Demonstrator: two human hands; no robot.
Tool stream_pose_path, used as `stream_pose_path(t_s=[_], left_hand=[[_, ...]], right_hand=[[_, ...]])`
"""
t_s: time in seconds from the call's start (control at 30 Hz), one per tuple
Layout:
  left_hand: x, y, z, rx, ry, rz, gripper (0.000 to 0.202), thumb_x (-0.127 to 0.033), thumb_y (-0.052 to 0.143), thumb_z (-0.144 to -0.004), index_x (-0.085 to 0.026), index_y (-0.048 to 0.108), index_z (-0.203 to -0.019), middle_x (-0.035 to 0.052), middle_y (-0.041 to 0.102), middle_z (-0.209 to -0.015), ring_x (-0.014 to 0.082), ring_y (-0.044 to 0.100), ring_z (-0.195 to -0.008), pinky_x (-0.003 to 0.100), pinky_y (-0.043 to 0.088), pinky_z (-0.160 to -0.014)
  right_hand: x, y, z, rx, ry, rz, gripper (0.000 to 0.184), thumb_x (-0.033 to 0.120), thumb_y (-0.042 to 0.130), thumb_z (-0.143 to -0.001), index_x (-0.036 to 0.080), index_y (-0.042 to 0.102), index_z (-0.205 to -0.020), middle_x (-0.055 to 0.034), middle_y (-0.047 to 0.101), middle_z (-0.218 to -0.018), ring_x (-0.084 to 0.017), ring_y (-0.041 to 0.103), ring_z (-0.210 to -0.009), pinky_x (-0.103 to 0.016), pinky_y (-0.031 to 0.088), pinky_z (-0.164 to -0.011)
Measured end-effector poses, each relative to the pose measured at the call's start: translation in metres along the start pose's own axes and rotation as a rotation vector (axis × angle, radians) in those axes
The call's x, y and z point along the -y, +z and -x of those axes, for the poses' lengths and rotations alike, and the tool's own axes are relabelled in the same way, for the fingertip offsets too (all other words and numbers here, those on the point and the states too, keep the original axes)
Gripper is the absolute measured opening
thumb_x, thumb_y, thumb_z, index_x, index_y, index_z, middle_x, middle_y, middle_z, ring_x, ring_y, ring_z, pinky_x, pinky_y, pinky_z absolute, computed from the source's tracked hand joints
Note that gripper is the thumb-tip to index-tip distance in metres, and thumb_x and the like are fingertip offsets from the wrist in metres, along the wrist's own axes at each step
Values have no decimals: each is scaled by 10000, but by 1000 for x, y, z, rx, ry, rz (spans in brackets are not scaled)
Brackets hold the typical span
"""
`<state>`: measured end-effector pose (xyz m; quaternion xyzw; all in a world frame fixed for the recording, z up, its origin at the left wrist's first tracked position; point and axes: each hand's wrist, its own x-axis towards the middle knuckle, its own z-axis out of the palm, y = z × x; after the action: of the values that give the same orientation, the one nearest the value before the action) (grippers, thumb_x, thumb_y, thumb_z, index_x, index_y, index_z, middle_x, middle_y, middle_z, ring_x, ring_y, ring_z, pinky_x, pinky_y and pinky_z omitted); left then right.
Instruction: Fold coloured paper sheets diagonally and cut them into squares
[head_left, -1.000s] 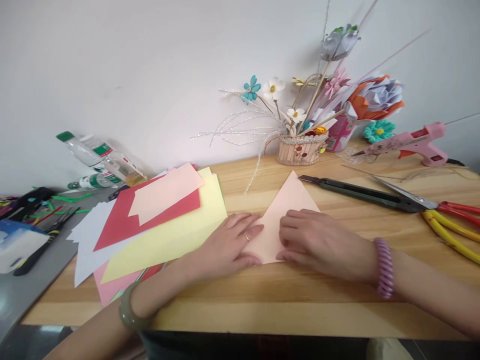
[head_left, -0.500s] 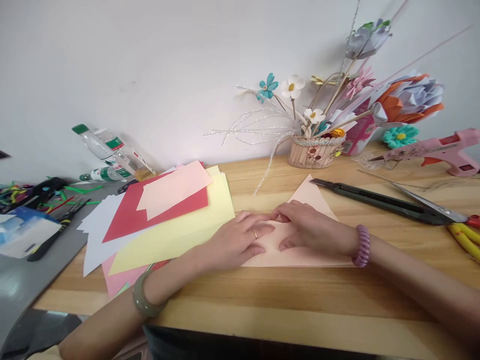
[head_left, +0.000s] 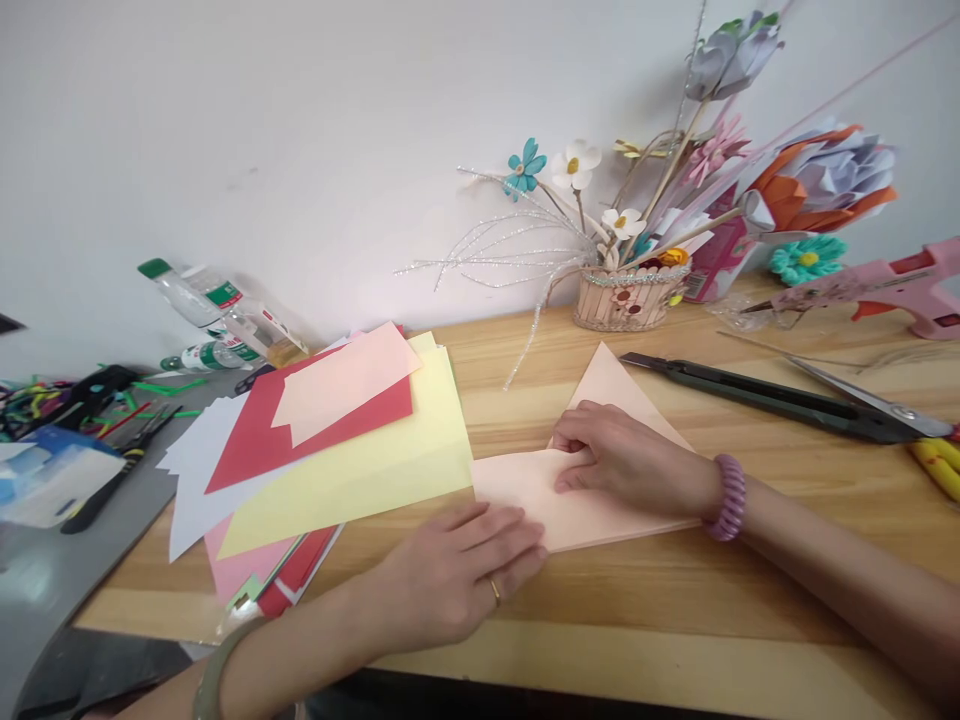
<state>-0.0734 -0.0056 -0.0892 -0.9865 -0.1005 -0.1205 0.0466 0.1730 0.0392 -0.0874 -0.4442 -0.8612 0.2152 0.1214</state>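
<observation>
A peach sheet of paper [head_left: 517, 485] lies folded on the wooden table, one pointed corner reaching away from me and a straight edge on my side. My right hand [head_left: 637, 455] pinches the fold near the middle, thumb on top and fingers curled at the far edge. At the near left corner, my left hand [head_left: 461, 570] rests with its fingers stretched out, fingertips touching the paper. A black utility knife [head_left: 765, 395] lies just beyond the right hand, beside the scissors [head_left: 870, 395].
Left of the paper is a stack of yellow [head_left: 375, 445], red [head_left: 315, 425] and white sheets. A basket of craft flowers [head_left: 630, 298] stands by the wall, with a pink glue gun [head_left: 885, 285] to its right. Plastic bottles [head_left: 217, 290] lean at the back left.
My left hand has moved from the fold toward me and down to the paper's near left corner, its fingers straightening. My right hand stays on the fold. The paper has turned slightly.
</observation>
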Motion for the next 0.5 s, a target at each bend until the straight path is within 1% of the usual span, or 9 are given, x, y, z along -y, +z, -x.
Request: stream_pose_path(t_s=[0.17, 0.27, 0.4, 0.5], left_hand=[[2, 5, 2, 43, 52, -66, 363, -115, 288, -963, -39, 503, -1245, 93, 553, -1283, 216, 443, -1245, 336, 374, -1025], [0, 3, 0, 107, 60, -113, 376, -110, 286, -960, -43, 466, -1282, 94, 517, -1320, 237, 430, -1254, 365, 383, -1007], [-2, 2, -2, 196, 59, -147, 394, -120, 275, -963, -61, 417, -1325, 80, 474, -1362, 243, 412, -1263, 357, 393, -984], [-1, 0, -3, 194, 62, -144, 387, -125, 267, -967, -56, 429, -1312, 83, 487, -1349, 242, 422, -1246, 367, 367, -998]], right_hand=[[-4, 5, 0, -4, -30, 61, 215, 377, 597, -832, 163, 578, -825, -2, 592, -837, -170, 566, -832, -380, 448, -763], [-6, 8, -1, 3, -31, 88, 244, 406, 585, -838, 162, 587, -850, -11, 603, -865, -171, 574, -838, -385, 459, -763], [-6, 8, -2, 12, -29, 113, 257, 415, 576, -845, 161, 592, -876, -19, 610, -895, -173, 579, -852, -389, 465, -769], [-5, 7, -2, 27, -30, 131, 259, 414, 574, -848, 160, 595, -893, -23, 613, -909, -175, 582, -861, -392, 469, -772]])
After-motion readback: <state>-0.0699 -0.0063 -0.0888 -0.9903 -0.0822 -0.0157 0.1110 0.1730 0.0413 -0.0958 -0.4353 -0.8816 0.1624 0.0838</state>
